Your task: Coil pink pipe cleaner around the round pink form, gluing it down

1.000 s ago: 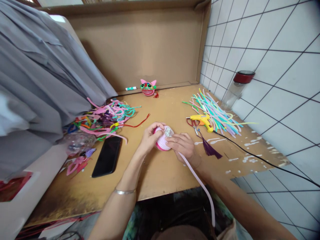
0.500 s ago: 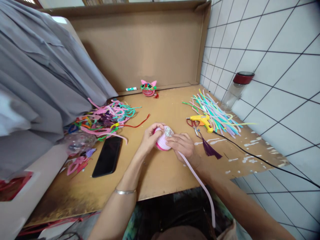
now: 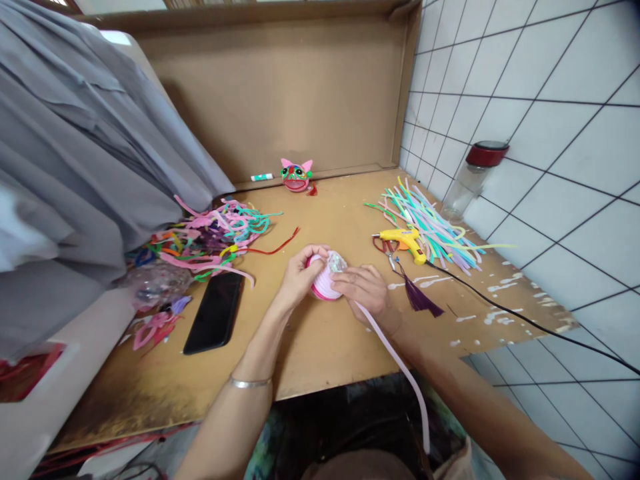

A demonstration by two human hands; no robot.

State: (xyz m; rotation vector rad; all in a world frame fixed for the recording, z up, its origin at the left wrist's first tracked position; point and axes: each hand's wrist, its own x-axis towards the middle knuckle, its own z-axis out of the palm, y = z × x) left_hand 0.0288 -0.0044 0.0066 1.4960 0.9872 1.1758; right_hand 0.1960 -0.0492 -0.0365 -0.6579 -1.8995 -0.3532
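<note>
Between my hands is a small ball wrapped in rows of pale pink pipe cleaner (image 3: 324,285), with a darker pink band along its lower left edge and a clear, shiny patch showing at the top. My left hand (image 3: 301,270) is closed around its left side, thumb over the upper edge. On the other side, the fingers of my right hand (image 3: 365,288) press together against the wrapped surface. A long loose pale pink pipe cleaner (image 3: 400,363) trails from under my right hand down over the table's front edge. My right fingertips partly cover the ball.
A yellow glue gun (image 3: 405,239) with a black cord, scissors (image 3: 387,248) and a purple tassel (image 3: 423,298) lie right. Behind them are loose pipe cleaners (image 3: 435,223) and a jar (image 3: 473,180). Left are a phone (image 3: 214,313) and a tangled pile (image 3: 215,230). A pink-eared figure (image 3: 296,176) stands behind.
</note>
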